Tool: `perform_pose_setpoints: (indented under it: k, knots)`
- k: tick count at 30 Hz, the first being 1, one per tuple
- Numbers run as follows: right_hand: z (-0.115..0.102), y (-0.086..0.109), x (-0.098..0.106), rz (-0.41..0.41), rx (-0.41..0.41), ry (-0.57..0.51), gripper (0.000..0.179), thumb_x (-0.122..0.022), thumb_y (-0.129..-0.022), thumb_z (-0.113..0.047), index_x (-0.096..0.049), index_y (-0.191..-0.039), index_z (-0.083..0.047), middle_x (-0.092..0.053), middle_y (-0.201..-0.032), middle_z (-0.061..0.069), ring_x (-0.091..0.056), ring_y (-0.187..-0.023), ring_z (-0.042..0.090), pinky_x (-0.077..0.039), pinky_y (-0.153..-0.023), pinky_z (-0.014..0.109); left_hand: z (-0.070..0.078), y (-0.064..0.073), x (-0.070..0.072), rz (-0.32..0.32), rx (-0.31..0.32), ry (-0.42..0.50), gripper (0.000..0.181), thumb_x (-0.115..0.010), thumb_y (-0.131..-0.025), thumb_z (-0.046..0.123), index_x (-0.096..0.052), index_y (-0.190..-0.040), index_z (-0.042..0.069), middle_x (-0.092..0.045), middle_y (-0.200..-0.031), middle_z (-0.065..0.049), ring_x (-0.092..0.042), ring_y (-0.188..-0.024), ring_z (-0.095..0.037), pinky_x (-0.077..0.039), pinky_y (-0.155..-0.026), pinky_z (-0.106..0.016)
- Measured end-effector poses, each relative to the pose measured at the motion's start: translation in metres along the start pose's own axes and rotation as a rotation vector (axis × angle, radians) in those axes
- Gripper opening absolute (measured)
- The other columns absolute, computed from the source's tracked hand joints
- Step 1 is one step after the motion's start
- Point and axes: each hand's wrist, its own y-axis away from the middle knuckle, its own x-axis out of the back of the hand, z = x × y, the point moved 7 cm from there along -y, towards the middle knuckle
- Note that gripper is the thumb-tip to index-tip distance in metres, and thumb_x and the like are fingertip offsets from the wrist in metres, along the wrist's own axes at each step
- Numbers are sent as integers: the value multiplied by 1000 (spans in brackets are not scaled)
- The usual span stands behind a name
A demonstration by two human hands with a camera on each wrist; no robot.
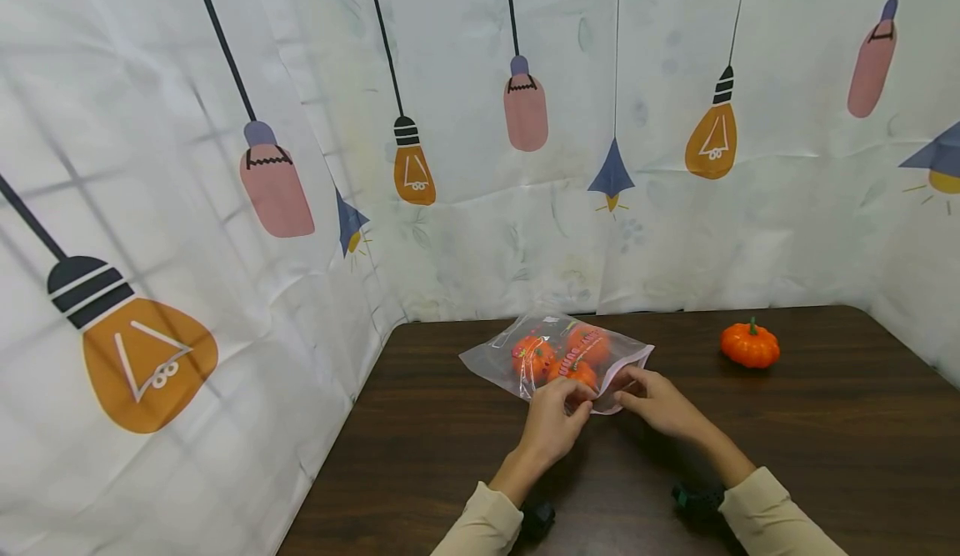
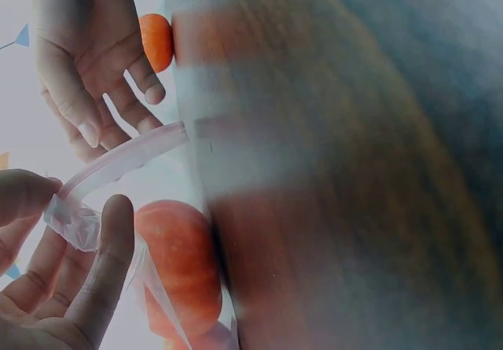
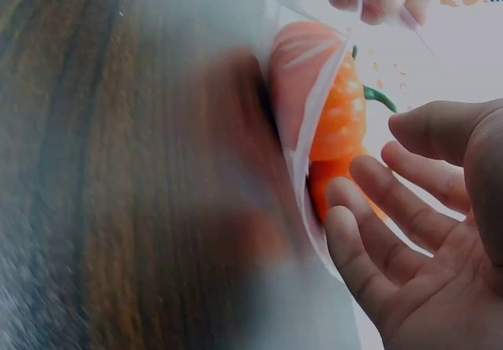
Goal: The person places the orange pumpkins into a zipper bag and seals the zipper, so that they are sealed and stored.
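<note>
A clear zip bag [image 1: 491, 362] with a pink zip edge lies on the table, its mouth towards the person. Inside are three small orange toy pumpkins [image 1: 533, 357]. At the near edge of the bag my left hand [image 1: 553, 423] pinches the plastic beside the zip between thumb and fingers, as the left wrist view shows. My right hand [image 1: 663, 404] is at the mouth's right side, its fingers spread loosely along the zip edge and holding nothing. In the right wrist view the mouth gapes, with orange pumpkins [image 3: 346, 106] behind its rim.
Another orange pumpkin [image 1: 750, 345] with a green stem stands on the dark wooden table [image 1: 825, 431], right of the bag. A white curtain [image 1: 465, 247] printed with hanging lamps borders the table at the back and left.
</note>
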Motion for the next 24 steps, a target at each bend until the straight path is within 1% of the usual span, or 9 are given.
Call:
perform_pose_setpoints:
  k: [7, 14, 19, 24]
  knots:
    - [-1, 3, 13, 18, -22, -17, 24, -63, -100, -14, -67, -118, 1, -71, -112, 16, -66, -94, 18, -55, -75, 24, 0, 0, 0, -4, 13, 2, 8, -75, -87, 4, -76, -92, 11, -72, -86, 1, -62, -75, -2, -48, -66, -11]
    - [4, 5, 27, 28, -62, -10, 22, -63, -101, -19, -68, -109, 2, -71, -99, 15, -68, -87, 20, -56, -74, 26, -1, 0, 1, 3, 6, -8, 8, -77, -86, 5, -76, -91, 12, -73, -86, 1, -63, -75, -4, -48, -66, -10]
    - [9, 6, 39, 41, -77, 15, 24, -62, -102, -21, -68, -108, 1, -70, -96, 11, -66, -87, 16, -56, -75, 26, -1, 0, 0, 3, 4, -10, 8, -77, -86, 5, -76, -91, 12, -73, -86, 1, -64, -75, -5, -48, -66, -10]
    - [11, 8, 50, 73, -83, 35, 26, -62, -102, -23, -69, -110, 2, -71, -95, 13, -67, -86, 21, -56, -75, 25, -1, 0, 1, 0, 5, -8, 9, -76, -85, 5, -76, -90, 12, -73, -86, 1, -63, -74, -4, -49, -66, -11]
